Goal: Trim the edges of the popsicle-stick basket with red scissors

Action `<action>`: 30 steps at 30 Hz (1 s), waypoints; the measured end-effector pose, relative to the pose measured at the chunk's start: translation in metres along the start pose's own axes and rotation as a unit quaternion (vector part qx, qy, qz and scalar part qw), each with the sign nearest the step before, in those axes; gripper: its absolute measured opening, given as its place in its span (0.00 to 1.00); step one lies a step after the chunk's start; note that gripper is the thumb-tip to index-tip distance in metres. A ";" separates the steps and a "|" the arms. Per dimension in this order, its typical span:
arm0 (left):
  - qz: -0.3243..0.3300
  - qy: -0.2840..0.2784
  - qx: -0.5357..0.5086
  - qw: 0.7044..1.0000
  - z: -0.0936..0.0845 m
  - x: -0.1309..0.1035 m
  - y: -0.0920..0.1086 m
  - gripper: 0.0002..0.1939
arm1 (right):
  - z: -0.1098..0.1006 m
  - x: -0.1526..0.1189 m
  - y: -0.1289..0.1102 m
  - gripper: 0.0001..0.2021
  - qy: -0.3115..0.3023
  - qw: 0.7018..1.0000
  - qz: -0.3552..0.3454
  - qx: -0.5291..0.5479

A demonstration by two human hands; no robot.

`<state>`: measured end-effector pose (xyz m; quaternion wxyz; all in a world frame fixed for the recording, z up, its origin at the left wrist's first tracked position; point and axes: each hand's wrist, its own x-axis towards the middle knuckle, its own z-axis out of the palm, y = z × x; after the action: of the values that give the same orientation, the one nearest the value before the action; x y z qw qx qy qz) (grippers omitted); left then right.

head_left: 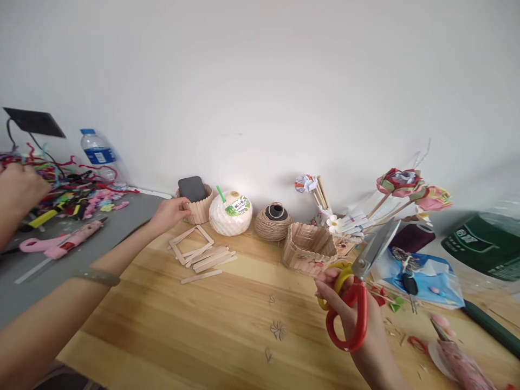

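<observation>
My right hand (345, 303) grips scissors (357, 298) with one red and one yellow handle loop, blades pointing up and to the right. At the far end of the table, my left hand (173, 212) has its fingers pinched at the near left side of a round craft-stick holder (201, 208); the fingertips are partly hidden. A dark phone-like slab (192, 188) leans inside that holder. In front of it lie a craft-stick frame (179, 250) and a small pile of loose craft sticks (213, 260). Small thin loops, one cluster flower-shaped (278, 330), rest nearer me.
A white coconut (231, 214), a twine ball (272, 225) and a craft-stick box (306, 246) stand along the wall. Paper flowers (400, 182), a large bottle (483, 246) and a glue gun (463, 360) are right. Another person's hand (24, 187) is over pipe cleaners (60, 168), left.
</observation>
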<state>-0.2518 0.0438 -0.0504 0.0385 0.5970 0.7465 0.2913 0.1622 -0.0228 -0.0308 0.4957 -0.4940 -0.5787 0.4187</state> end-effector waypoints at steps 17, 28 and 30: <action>0.043 0.083 -0.027 0.995 -0.022 -0.001 0.015 0.14 | 0.001 -0.001 0.004 0.11 -0.021 1.000 0.007 -0.013; 0.084 0.130 0.082 0.985 0.013 -0.006 0.031 0.08 | 0.001 0.001 0.008 0.12 -0.026 0.999 0.005 -0.045; 0.080 0.137 0.084 0.984 0.013 -0.005 0.030 0.07 | 0.001 0.001 0.008 0.12 -0.023 0.999 0.008 -0.044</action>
<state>-0.2189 0.0482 -0.0484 -0.1380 0.6106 0.7162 0.3086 0.1622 -0.0201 -0.0383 0.4568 -0.5097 -0.6040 0.4083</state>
